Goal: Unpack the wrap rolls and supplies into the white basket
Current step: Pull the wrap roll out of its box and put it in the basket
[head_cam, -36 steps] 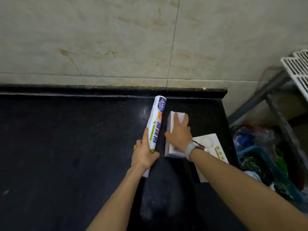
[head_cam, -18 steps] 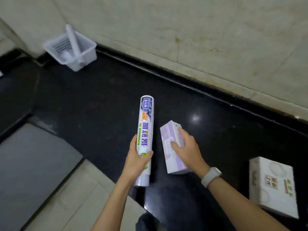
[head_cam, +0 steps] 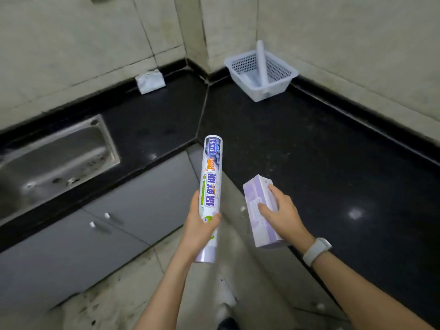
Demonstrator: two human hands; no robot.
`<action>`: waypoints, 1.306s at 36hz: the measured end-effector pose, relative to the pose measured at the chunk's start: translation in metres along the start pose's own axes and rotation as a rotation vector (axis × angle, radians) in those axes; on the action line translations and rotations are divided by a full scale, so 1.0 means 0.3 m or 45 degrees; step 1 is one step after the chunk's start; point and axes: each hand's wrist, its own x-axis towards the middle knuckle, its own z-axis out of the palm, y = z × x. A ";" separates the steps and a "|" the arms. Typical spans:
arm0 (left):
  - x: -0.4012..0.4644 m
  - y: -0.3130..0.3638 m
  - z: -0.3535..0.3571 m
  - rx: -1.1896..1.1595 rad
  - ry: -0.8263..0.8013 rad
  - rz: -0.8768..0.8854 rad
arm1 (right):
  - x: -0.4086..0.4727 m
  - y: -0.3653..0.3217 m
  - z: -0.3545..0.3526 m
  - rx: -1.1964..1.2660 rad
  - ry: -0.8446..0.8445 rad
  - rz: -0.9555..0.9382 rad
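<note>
Nearest the camera, the left hand (head_cam: 202, 228) is wrapped around the lower part of a printed wrap roll (head_cam: 211, 186), fingers closed round its barrel, with the roll's long axis running up and away from the person, its far cap aimed roughly toward the corner of the room. Just beside it on the right, the right hand (head_cam: 278, 211) grips a pale purple box (head_cam: 259, 211) from above, thumb on the near face and fingers over the top edge; the box's long axis also runs near to far, tilted a little leftward at its far end. Both things are carried in the air, the roll over the floor and cabinet front, the box about over the tabletop's (head_cam: 321, 167) near edge.

The move ahead turns on one line: the white basket (head_cam: 283, 85) sits well apart, ahead and slightly to the right, pushed into the corner where the two walls meet. The right hand looks the nearer of the two to it (though not by much), so the box would likely arrive first.

The basket already holds one plain white roll (head_cam: 262, 61), standing on end and leaning against the back rim, with open floor space in front of it.

To the far left a steel sink (head_cam: 54, 160) is set into the tabletop.
</note>
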 end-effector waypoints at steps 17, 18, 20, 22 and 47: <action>0.749 -0.026 -0.319 -0.102 -0.015 -0.005 | 0.712 -0.370 0.237 -0.179 0.050 -0.029; 0.816 -0.012 -0.323 -0.067 -0.013 0.000 | 0.778 -0.386 0.232 -0.181 0.060 -0.032; 0.952 0.023 -0.333 0.000 -0.016 0.002 | 0.911 -0.420 0.224 -0.193 0.097 -0.057; 1.086 0.064 -0.339 0.029 -0.039 0.004 | 1.047 -0.453 0.217 -0.233 0.131 -0.090; 1.847 0.174 -0.412 -0.002 -0.423 -0.004 | 1.801 -0.682 0.247 -0.408 0.277 -0.240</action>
